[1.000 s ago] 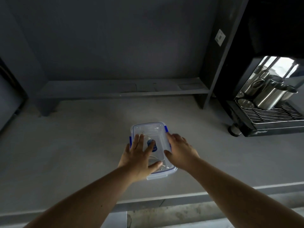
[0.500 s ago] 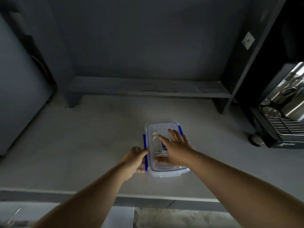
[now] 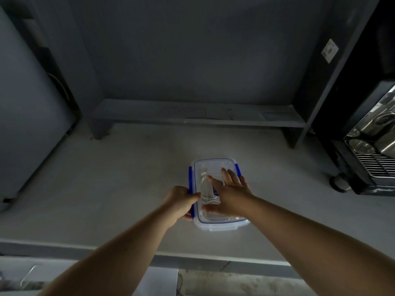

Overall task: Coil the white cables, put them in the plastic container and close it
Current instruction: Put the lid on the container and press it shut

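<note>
My right hand [image 3: 229, 196] lies flat and open on the lid [image 3: 213, 167] of the box [image 3: 222, 225], fingers spread, pressing down. My left hand [image 3: 180, 201] curls around the blue clasp [image 3: 190, 180] on the box's left side, thumb on top of the rim. The cables [image 3: 206, 189] show faintly through the lid, under my right fingers. The box sits on the counter [image 3: 106, 189] just ahead of me.

Left hand [image 3: 181, 199] curled, thumb forward, gripping. Right hand [image 3: 229, 191] flat, fingers [image 3: 226, 174] spread, palm down.
</note>
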